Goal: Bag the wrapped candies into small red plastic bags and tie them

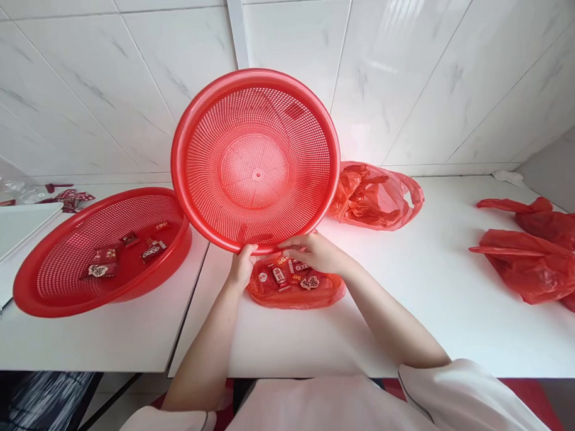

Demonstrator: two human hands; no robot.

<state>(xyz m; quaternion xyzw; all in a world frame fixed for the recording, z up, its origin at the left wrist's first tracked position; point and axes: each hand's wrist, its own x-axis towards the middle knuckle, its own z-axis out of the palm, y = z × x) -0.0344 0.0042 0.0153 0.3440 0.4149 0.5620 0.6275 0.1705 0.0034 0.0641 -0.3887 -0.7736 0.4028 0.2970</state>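
A round red plastic mesh basket is tipped up, its open side facing me and its inside bare. My left hand is closed on the lower rim, left of its middle. Further right along the same rim, my right hand is closed on it too, partly over the bag below. Beneath the basket lies an open red plastic bag, with several small red printed packets in it. The raised basket and my hands cover the bag's far side.
To the left, a second red mesh basket leans with several packets inside. A crumpled red bag lies by the tiled wall. Several tied, filled red bags sit at the right. A gap separates two white tables.
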